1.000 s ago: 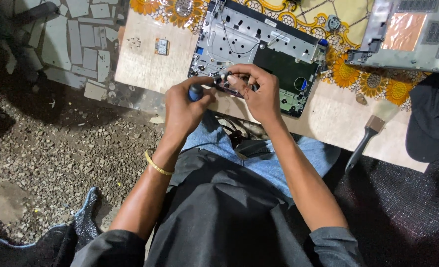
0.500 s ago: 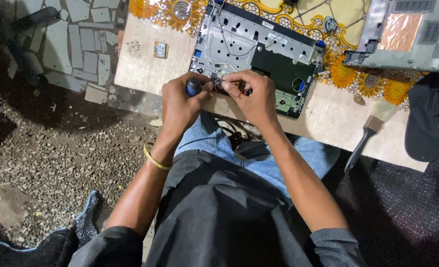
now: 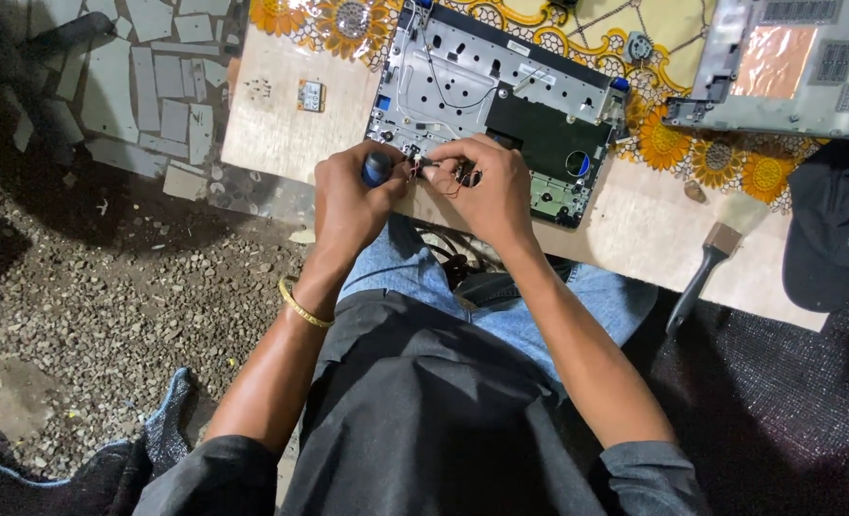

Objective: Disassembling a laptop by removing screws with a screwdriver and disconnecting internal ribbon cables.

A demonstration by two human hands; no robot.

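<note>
At the near edge of the wooden board (image 3: 281, 124), a blue-handled screwdriver (image 3: 378, 168) is gripped firmly in the left hand (image 3: 348, 196). A small wired part (image 3: 463, 175), judged light and fragile, is pinched in the right hand (image 3: 487, 196) over the opened laptop chassis (image 3: 482, 96); it is best held by its body, not its thin wires.

Blue-handled screwdriver (image 3: 378, 168): only the handle butt shows; shaft and tip hidden inside left hand (image 3: 348, 196); small part with red and black wires (image 3: 463, 176) under right hand (image 3: 487, 196) too small to identify; grey plastic laptop cover (image 3: 778, 67) at 2 o'clock cut by top and right edges; black fabric cap (image 3: 840, 225) at 3 o'clock cut by right edge; tiny items (image 3: 257, 89) at 11 o'clock, beside the small square chip (image 3: 309, 95), unreadable.
</note>
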